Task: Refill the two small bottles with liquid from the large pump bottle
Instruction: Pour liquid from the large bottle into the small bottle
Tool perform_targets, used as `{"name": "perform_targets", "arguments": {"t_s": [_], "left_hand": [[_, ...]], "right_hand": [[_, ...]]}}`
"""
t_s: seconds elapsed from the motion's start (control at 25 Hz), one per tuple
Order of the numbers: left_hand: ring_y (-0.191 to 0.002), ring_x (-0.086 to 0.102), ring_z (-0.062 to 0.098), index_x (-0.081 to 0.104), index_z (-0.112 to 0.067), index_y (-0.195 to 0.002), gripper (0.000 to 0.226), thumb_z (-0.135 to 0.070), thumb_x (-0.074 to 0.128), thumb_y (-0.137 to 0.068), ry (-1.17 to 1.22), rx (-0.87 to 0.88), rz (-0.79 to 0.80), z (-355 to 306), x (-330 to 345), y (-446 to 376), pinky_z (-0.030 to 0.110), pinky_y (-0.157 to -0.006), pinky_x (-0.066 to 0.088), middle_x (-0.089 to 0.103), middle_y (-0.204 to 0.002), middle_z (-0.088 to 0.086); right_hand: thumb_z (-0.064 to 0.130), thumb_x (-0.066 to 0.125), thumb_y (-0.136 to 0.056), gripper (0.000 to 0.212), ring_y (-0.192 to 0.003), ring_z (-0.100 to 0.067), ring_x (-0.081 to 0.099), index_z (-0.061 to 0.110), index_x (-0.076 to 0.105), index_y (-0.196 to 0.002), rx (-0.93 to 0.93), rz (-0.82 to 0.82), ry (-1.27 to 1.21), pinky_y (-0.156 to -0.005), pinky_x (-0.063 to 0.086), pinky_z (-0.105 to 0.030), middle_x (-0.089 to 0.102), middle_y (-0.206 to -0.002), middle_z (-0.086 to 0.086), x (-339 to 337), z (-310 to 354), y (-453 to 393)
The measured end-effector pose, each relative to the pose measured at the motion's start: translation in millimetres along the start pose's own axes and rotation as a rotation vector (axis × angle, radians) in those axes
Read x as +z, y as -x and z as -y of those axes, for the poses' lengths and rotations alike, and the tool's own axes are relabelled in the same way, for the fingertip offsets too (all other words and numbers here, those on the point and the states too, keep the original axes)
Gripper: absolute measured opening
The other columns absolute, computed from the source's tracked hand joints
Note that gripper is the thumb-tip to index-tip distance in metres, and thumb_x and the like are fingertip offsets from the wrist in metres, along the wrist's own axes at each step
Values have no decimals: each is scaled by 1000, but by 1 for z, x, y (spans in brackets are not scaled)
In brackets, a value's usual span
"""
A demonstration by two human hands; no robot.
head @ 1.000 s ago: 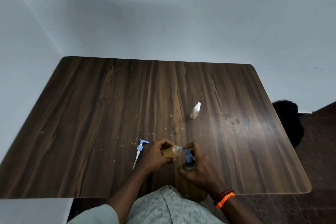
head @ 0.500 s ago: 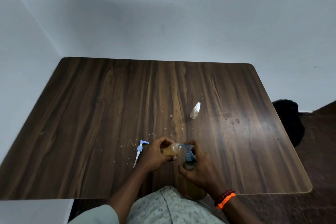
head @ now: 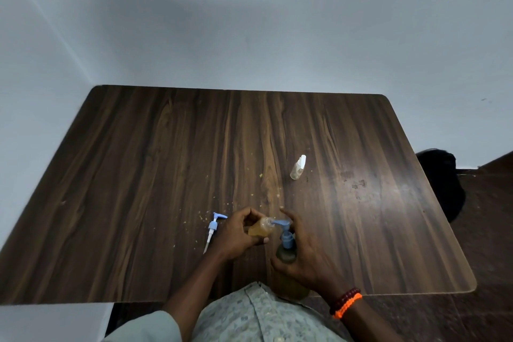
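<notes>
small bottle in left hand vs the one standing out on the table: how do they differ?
The held small bottle lies tilted in the left hand, uncapped, amber liquid inside, its mouth at the pump spout. The far small bottle stands free on the table, white-capped, and looks nearly clear. Both are small and see-through.

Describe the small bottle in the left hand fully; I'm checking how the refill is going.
The small clear plastic bottle, uncapped and largely full of amber liquid, lies tilted almost sideways above the dark wooden table. The left hand grips its body. Its open neck meets the blue pump spout of the large pump bottle, which the right hand holds.
</notes>
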State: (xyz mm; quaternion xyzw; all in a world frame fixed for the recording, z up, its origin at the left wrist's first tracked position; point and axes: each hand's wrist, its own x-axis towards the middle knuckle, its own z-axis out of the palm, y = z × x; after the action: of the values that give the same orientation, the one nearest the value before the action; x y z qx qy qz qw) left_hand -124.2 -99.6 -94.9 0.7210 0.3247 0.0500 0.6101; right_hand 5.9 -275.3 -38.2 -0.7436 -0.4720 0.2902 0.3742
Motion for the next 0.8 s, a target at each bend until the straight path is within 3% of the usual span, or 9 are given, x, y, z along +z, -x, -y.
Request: {"name": "perform_targets", "arguments": {"t_s": [0.08,0.2,0.28,0.4,0.56,0.68,0.8], "left_hand": [[-109,75,12,70,-39,-102,47,-35,95,-62,7,-9,2,0,0,0,49,-100,61,79,-113,-9],[-110,74,10,70,-36,-103,46,-26,96,-66,11,-18,-3,-1,0,0,42,-100,62,78,-113,-9],[-108,74,9,70,-28,-105,45,-15,95,-70,30,-26,-26,-1,-2,0,36,-99,61,78,-113,-6],[-105,75,10,71,-24,-101,43,-11,95,-69,38,-23,-68,3,-7,4,32,-95,62,80,-109,-3],[-105,77,17,71,-17,-104,51,-22,97,-60,61,-43,-117,8,-18,10,37,-94,63,79,-109,3],[-111,75,21,67,-6,-107,51,-3,96,-66,125,-95,-141,16,-25,14,40,-96,63,78,-114,8],[-107,76,12,67,-6,-106,47,3,93,-69,156,-101,-127,17,-26,18,29,-86,64,78,-110,-1]], "right_hand": [[35,81,-79,71,-109,9,60,31,41,-138,-4,-31,22,-94,50,-12,56,-121,20,3,-5,0],[37,78,-79,36,-96,-9,64,41,55,-107,63,-55,17,-81,54,-28,58,-101,12,2,-4,-7],[31,78,-79,28,-90,-14,64,40,58,-96,82,-44,44,-77,53,-24,57,-90,15,-3,-6,-15],[14,87,-74,42,-94,3,60,34,62,-101,89,68,109,-77,45,-6,60,-97,17,-17,-8,-36],[22,90,-72,61,-107,-6,63,23,60,-125,55,175,198,-89,52,-14,64,-120,6,-31,-3,-86],[21,91,-74,68,-106,-5,60,21,58,-133,27,206,247,-81,46,-5,61,-119,7,-32,13,-129],[14,89,-75,62,-109,-9,60,25,61,-129,-21,261,250,-84,46,-8,63,-120,5,-24,32,-166]]}}
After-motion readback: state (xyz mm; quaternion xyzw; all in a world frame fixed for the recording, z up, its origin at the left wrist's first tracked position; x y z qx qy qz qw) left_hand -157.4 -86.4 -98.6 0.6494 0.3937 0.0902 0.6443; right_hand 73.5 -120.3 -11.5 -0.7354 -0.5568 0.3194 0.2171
